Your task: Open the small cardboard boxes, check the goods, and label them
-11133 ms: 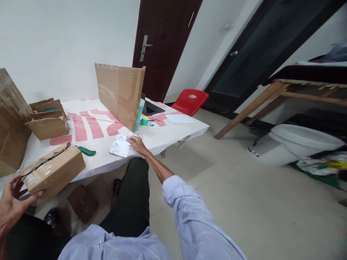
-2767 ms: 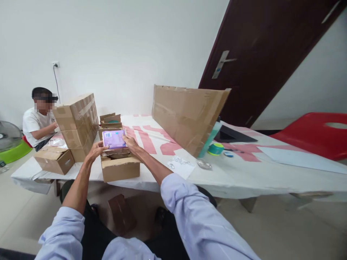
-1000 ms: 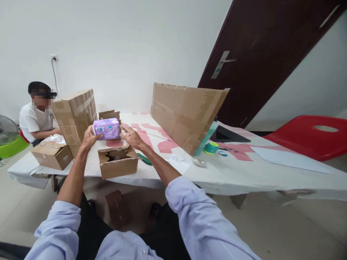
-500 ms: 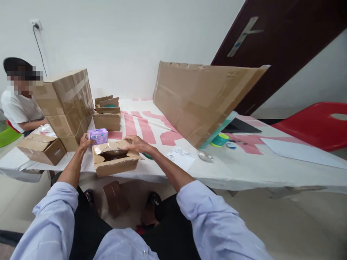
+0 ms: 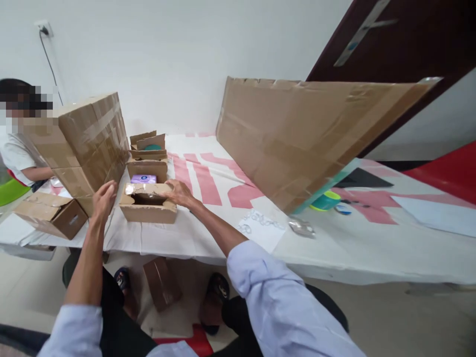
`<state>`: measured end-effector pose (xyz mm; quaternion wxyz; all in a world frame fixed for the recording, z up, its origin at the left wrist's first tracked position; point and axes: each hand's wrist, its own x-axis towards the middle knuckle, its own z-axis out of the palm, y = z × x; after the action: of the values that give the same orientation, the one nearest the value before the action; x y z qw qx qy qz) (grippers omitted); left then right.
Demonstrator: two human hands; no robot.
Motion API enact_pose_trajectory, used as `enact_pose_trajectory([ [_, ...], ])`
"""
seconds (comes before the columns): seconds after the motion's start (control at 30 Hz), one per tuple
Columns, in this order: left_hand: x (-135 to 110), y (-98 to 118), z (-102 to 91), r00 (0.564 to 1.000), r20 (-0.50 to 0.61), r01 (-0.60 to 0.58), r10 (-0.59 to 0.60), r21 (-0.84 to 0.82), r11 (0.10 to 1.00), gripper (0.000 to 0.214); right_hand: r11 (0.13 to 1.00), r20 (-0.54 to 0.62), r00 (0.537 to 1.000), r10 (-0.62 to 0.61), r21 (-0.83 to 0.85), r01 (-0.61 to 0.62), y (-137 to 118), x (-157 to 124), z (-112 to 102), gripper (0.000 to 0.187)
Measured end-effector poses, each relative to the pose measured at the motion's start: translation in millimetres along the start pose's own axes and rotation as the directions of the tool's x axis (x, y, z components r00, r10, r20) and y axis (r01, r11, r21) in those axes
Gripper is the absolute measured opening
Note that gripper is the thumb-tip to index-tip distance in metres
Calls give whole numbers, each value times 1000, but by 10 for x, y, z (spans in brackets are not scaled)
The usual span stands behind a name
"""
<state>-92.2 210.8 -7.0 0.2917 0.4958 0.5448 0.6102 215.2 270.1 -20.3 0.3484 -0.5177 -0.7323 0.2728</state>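
Note:
An open cardboard box point(image 5: 148, 213) sits near the table's front edge, its top flap raised and its inside dark. My right hand point(image 5: 180, 192) grips this box at its back right corner. To the left of the box, my left hand point(image 5: 104, 199) is raised with fingers stretched out and nothing in it. Just behind the box lies a purple packet point(image 5: 144, 179), its lower part hidden by the flap. Farther back stand more open cardboard boxes point(image 5: 148, 171) in a row, and something teal shows in the rearmost.
Tall stacked cartons point(image 5: 92, 144) stand left, with a person in white beyond. A smaller carton point(image 5: 52, 213) lies before them. A large cardboard panel point(image 5: 297, 134) leans at centre right, near a teal tape roll point(image 5: 325, 200), a paper sheet point(image 5: 262, 230) and a clear packet point(image 5: 302, 228).
My left hand has let go of the purple packet and moved left. The packet now lies behind the box. The box has shifted left and back with my right hand on it.

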Motion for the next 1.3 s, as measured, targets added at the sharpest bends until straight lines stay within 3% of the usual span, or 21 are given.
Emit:
enact_pose_trajectory([
  [0.07,-417,-44,-163,966,-217,-124,142,96,988,49,999,-24,998,52,-11,-52,-20,198,93,46],
  [0.1,-603,-83,-167,948,-259,-142,185,176,974,42,997,-39,997,71,-19,-72,-38,291,141,47],
  [0.13,-752,-131,-116,961,-210,-132,180,224,966,36,996,-53,995,84,-23,-85,-61,375,187,50],
  [0.17,-856,-186,-17,988,-84,-108,132,246,963,32,996,-69,994,87,-21,-89,-88,443,228,52],
  [0.23,-911,-303,277,995,88,-72,49,278,958,30,999,-118,992,52,-1,-52,-138,506,285,54],
  [0.37,-565,-503,824,993,119,-20,-18,312,950,32,988,-256,954,-156,-32,153,-91,220,254,46],
  [0.47,-227,-577,983,996,78,17,-48,358,934,34,951,-241,924,-298,-162,265,199,-296,103,35],
  [0.53,-68,-591,1013,996,67,31,-61,381,924,35,933,-214,935,-282,-287,215,495,-659,-21,29],
  [0.7,38,-613,1031,995,60,46,-74,384,922,40,860,-194,980,-45,-506,-61,1132,-1244,-141,28],
  [0.9,-74,-740,1004,994,68,54,-84,358,932,42,825,-209,977,-31,-558,-93,1258,-1346,38,25],
  [1.17,231,-691,935,997,18,66,-76,333,941,44,817,-259,963,-79,-570,-87,1305,-1356,107,26],
  [1.3,168,-658,825,996,16,81,-91,311,947,44,836,-292,955,-46,-535,-123,1222,-1353,98,27],
])
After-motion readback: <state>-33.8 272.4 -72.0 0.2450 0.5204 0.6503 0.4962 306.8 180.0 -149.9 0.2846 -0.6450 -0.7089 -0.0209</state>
